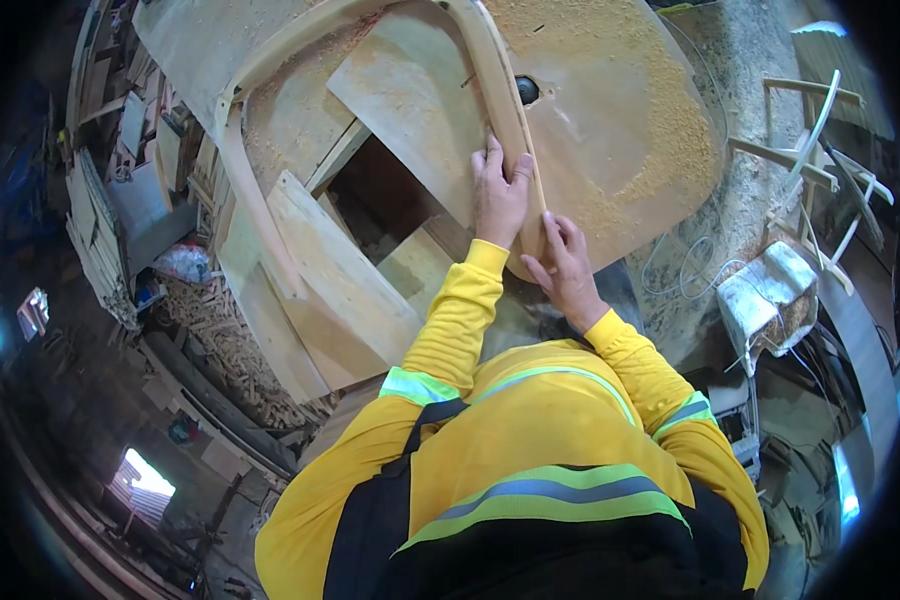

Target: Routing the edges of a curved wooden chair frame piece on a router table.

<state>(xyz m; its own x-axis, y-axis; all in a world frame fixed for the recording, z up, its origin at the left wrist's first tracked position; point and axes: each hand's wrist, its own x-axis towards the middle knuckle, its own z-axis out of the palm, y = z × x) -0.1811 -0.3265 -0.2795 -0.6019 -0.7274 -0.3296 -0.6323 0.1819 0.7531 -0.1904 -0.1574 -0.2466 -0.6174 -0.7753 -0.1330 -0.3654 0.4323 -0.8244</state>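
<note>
A long, bent wooden frame [494, 75] arches over a sawdust-covered wooden worktop [610, 130]. My left hand [500, 195] grips its right leg from above, the fingers along the wood and the thumb at its right side. Close by, at the lower end of that leg, my right hand [570, 275] holds the edge between thumb and fingers. A thin strip-like edge runs along the outer side of this leg. Just right of the wood, a round black machine part [526, 90] sits in a hole in the worktop. The undersides of the fingers are hidden.
Flat boards [345, 285] lie beneath the frame's left leg, beside a dark rectangular opening [380, 190]. Scrap wood [160, 150] is piled at the left. To the right stand a dusty white container [767, 295] and a wooden slatted frame [820, 160]. A loose cord [685, 270] lies between.
</note>
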